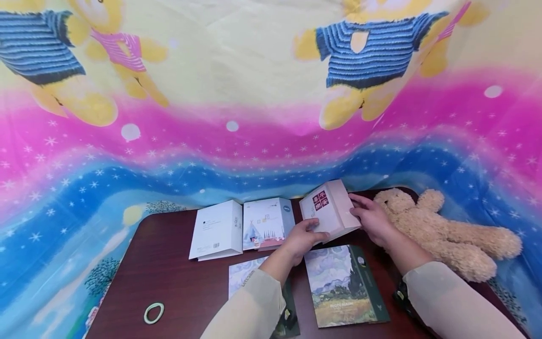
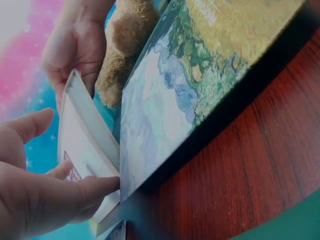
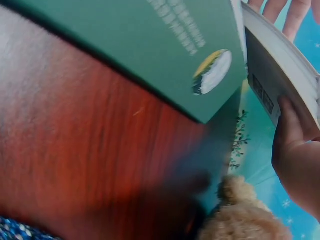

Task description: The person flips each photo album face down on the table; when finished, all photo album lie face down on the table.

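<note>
A pale book (image 1: 332, 216) with dark red characters on its cover is tilted up at the back of the table. My right hand (image 1: 372, 219) grips its right side, thumb on one face in the right wrist view. My left hand (image 1: 302, 240) is at the lower left of the cover. In the left wrist view, its fingers (image 2: 92, 190) lie extended along the cover and the thumb stands apart. Directly in front is a photo album (image 1: 338, 287) with a painted landscape and a green spine, lying flat.
Left of the pale book stand a book with a tent drawing (image 1: 264, 221) and a white book (image 1: 216, 230). Another landscape album (image 1: 243, 273) is partly under my left arm. A teddy bear (image 1: 440, 230) lies at right, a pale green ring (image 1: 154, 313) at front left. A printed cloth (image 1: 254, 150) hangs behind.
</note>
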